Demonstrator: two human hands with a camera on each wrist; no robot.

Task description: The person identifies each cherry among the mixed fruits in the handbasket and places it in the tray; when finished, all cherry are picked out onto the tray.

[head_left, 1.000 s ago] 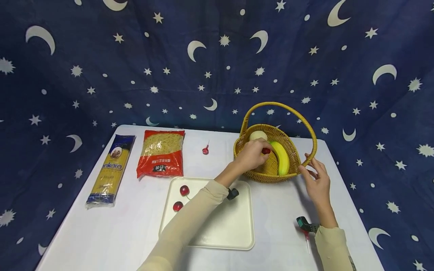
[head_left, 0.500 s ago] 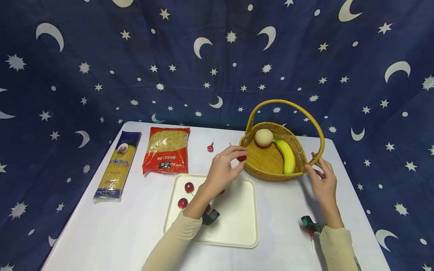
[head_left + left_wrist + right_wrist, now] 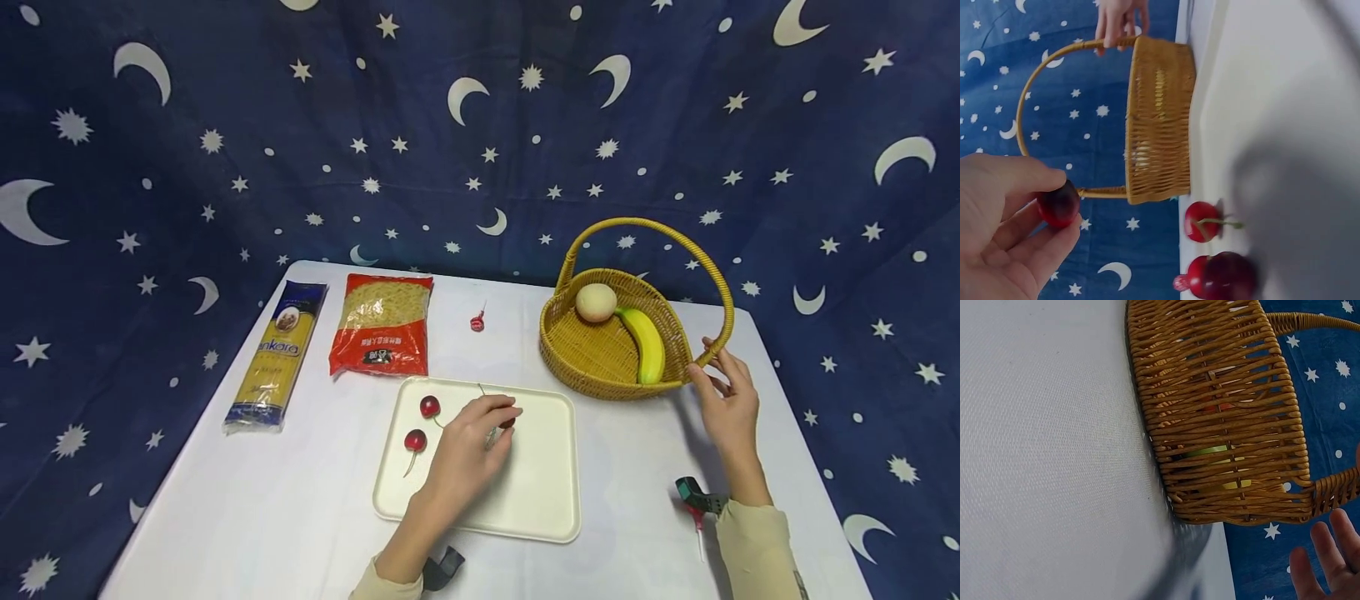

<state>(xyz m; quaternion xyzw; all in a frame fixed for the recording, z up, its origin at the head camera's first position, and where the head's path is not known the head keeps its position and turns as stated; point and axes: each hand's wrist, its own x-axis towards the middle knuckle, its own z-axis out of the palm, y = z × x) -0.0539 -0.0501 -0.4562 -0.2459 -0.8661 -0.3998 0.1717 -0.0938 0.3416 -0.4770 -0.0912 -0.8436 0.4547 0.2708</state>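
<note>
My left hand (image 3: 465, 450) pinches a dark red cherry (image 3: 1060, 205) between thumb and fingers, over the cream tray (image 3: 532, 500). Two cherries with stems, one of them the upper cherry (image 3: 430, 407), lie on the tray's left side; the left wrist view shows another red cherry (image 3: 1202, 220) and a darker cherry (image 3: 1230, 276) close below. At the right, my right hand (image 3: 729, 408) holds the wicker basket (image 3: 581, 377) where its handle meets the rim. Inside the basket are a banana (image 3: 648, 346) and a round pale beige fruit (image 3: 596, 302).
A blue-and-yellow spaghetti packet (image 3: 276, 358) and a red bag of pasta (image 3: 381, 325) lie at the left. Behind the tray is a small red-wrapped lollipop (image 3: 477, 322); another lollipop (image 3: 697, 521) lies beneath the right wrist. A starry blue cloth (image 3: 420, 125) hangs behind the table.
My left hand has come out of the basket with the cherry and moved left and toward me, over the tray. The right hand has kept its hold on the basket.
</note>
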